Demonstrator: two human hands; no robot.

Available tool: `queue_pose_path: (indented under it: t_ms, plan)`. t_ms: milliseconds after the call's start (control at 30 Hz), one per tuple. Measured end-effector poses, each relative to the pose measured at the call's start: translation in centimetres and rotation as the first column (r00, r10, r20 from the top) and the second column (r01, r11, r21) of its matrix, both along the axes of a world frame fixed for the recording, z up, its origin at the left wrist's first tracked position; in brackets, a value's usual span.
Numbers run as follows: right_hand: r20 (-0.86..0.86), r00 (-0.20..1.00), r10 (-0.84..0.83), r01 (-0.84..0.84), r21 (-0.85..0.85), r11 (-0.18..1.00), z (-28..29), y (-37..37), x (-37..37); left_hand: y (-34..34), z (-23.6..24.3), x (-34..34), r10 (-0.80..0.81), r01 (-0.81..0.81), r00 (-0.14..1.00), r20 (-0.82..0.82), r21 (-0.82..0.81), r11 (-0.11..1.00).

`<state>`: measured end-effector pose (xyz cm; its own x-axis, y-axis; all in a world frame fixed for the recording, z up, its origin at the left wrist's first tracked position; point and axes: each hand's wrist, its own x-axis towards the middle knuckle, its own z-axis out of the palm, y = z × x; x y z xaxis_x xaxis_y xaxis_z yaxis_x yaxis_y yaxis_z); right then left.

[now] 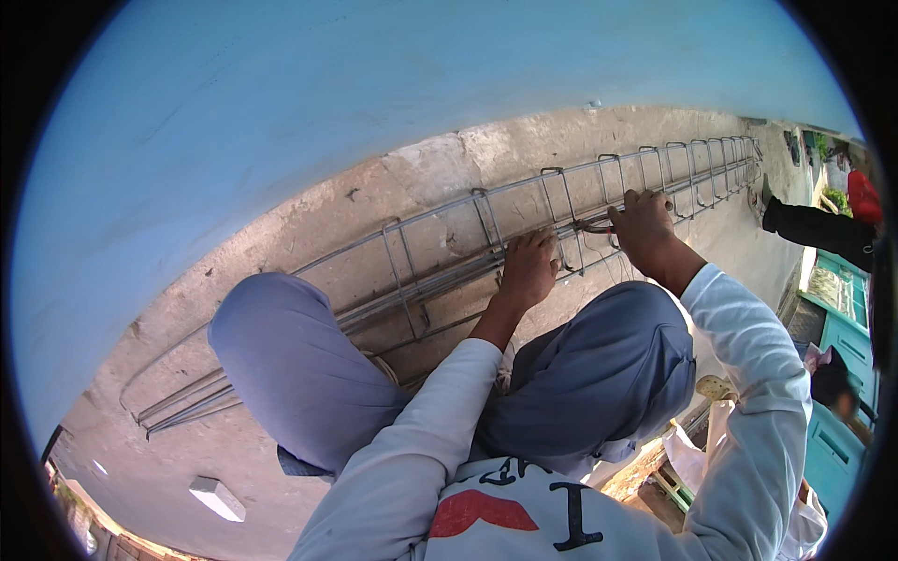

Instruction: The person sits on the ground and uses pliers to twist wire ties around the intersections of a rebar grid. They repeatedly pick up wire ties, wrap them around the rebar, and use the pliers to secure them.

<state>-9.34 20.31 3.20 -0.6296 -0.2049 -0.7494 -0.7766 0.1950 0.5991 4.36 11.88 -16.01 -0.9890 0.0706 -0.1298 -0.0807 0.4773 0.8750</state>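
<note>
A long cage of thin steel bars and square stirrups [486, 220] lies across the concrete in front of my knees. My left hand [530, 269] is closed over the long bars near the middle of the cage, fingers curled down on them. To its right, my right hand [645, 229] grips a pair of pincers [596, 227], whose jaws point left at the bars beside a stirrup. Thin wire strands hang below the pincers. What the jaws bite on is too small to make out.
A blue wall [374, 84] rises along the cage's far side. My bent knees [599, 346] are close to its near side. At the right, a person in dark trousers [814, 224] stands near the cage's end, and another person is lower right. A pale block [217, 498] lies lower left.
</note>
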Motion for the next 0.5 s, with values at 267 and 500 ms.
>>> queue_pose_path:
  t_ms: [267, 500]
  plan:
    - [-0.035, 0.977, -0.209, 0.188, -0.309, 0.932, -1.5, 7.3, 0.9, -0.4, -0.6, 0.0, -0.019, 0.019, 1.000, 0.005, 0.036, 0.999]
    - [0.005, 0.931, -0.364, 0.332, -0.421, 0.844, -4.6, 14.8, 2.3, 0.0, -0.4, -0.5, -0.003, 0.001, 1.000, 0.030, 0.056, 0.998]
